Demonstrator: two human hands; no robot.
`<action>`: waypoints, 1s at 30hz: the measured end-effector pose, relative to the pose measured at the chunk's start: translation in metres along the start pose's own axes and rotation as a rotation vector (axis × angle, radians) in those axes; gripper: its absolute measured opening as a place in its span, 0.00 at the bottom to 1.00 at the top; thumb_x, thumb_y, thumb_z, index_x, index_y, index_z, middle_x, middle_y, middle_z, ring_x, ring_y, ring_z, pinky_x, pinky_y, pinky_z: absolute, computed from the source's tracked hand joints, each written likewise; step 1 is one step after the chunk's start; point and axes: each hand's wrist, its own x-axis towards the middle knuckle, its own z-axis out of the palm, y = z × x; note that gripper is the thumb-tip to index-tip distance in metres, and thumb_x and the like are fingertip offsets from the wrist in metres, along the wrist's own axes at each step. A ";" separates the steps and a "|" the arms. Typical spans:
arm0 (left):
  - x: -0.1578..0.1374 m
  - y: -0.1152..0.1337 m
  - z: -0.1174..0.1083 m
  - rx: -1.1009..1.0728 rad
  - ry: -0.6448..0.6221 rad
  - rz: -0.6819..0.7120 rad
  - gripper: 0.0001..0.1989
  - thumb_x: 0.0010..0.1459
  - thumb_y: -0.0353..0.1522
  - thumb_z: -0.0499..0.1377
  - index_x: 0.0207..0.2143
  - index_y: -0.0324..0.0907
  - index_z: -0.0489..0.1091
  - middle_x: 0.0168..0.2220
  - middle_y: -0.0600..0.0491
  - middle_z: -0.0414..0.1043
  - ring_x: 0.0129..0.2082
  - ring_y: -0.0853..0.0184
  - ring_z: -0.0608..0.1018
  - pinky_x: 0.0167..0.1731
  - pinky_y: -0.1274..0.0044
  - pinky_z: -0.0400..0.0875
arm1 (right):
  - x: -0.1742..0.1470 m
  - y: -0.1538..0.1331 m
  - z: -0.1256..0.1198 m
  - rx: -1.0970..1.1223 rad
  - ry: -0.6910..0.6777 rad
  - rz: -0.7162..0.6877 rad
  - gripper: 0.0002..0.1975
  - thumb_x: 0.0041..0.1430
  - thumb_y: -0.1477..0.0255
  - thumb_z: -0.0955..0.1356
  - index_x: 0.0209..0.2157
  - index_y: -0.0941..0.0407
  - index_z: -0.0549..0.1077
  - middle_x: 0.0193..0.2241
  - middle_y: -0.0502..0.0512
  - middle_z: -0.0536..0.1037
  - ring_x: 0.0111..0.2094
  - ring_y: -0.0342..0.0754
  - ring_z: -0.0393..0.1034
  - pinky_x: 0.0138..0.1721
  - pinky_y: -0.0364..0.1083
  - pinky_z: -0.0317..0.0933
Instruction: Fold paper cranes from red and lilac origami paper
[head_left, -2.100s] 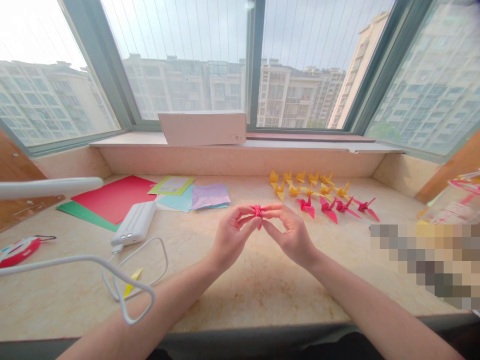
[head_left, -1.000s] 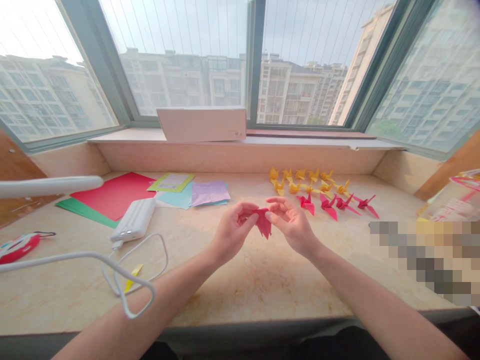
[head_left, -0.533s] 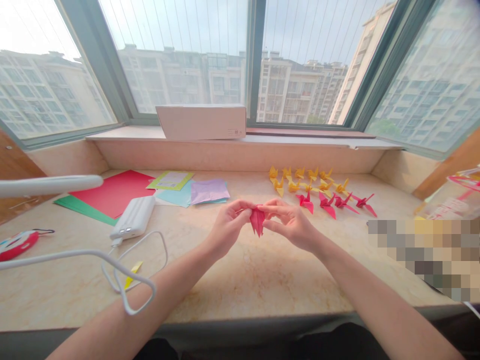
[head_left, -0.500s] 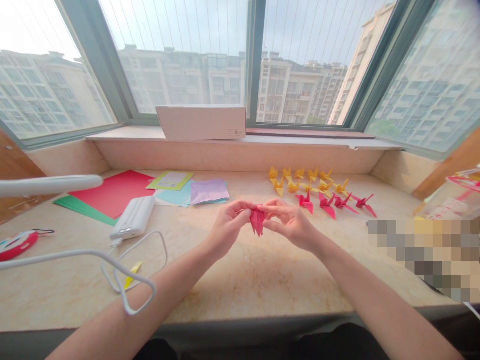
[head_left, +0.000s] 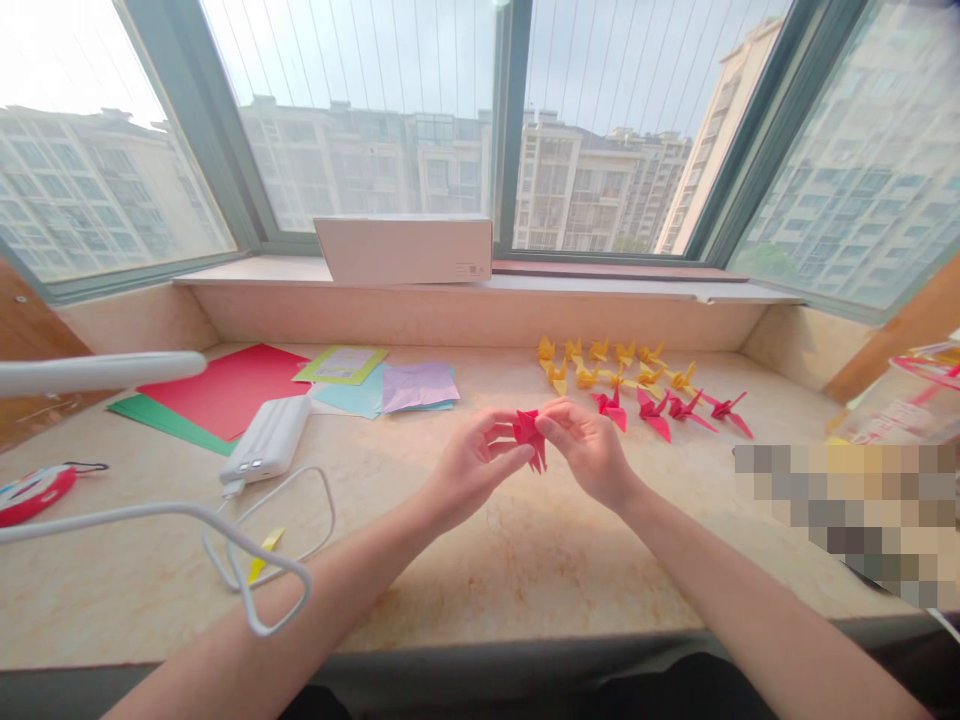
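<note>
Right hand (head_left: pixel 590 450) pinching red paper (head_left: pixel 526 428), clear container (head_left: pixel 907 402), white box (head_left: pixel 405 250)

- A home is suggested, seemingly an upper-floor apartment.
- The far side is taken up by a grey-green-framed bay window (head_left: pixel 511 130), angled inward at both ends.
- Apartment blocks (head_left: pixel 577 185) are seen through it, almost at roof level, and thin vertical wires (head_left: pixel 415 60) are strung outside.
- A marble-look ledge (head_left: pixel 525 570) is flanked by wooden panels (head_left: pixel 37 325).
- Everyday belongings are spread on it: a white power bank (head_left: pixel 268 437), coloured paper sheets (head_left: pixel 232 390) and small origami cranes (head_left: pixel 610 411).
</note>
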 end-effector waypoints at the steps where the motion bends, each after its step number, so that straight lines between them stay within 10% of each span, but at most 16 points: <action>1: 0.000 -0.001 0.001 0.022 0.034 0.007 0.13 0.55 0.33 0.66 0.42 0.39 0.72 0.37 0.48 0.78 0.37 0.64 0.80 0.39 0.72 0.73 | -0.001 0.000 0.002 0.017 0.014 0.013 0.13 0.60 0.60 0.70 0.33 0.56 0.76 0.33 0.54 0.76 0.36 0.49 0.73 0.40 0.48 0.67; 17: 0.003 -0.002 0.000 0.079 0.195 0.034 0.10 0.56 0.32 0.65 0.40 0.39 0.73 0.33 0.49 0.79 0.33 0.65 0.80 0.38 0.72 0.74 | -0.006 0.006 0.014 0.043 0.119 0.052 0.15 0.58 0.62 0.72 0.46 0.52 0.74 0.32 0.51 0.78 0.33 0.47 0.73 0.40 0.48 0.67; 30: 0.004 -0.003 -0.001 0.143 0.280 -0.048 0.14 0.56 0.40 0.65 0.35 0.38 0.70 0.33 0.49 0.75 0.36 0.65 0.79 0.39 0.72 0.75 | -0.008 0.001 0.002 -0.384 0.079 -0.431 0.08 0.64 0.72 0.67 0.43 0.48 0.76 0.39 0.55 0.79 0.41 0.51 0.75 0.41 0.50 0.70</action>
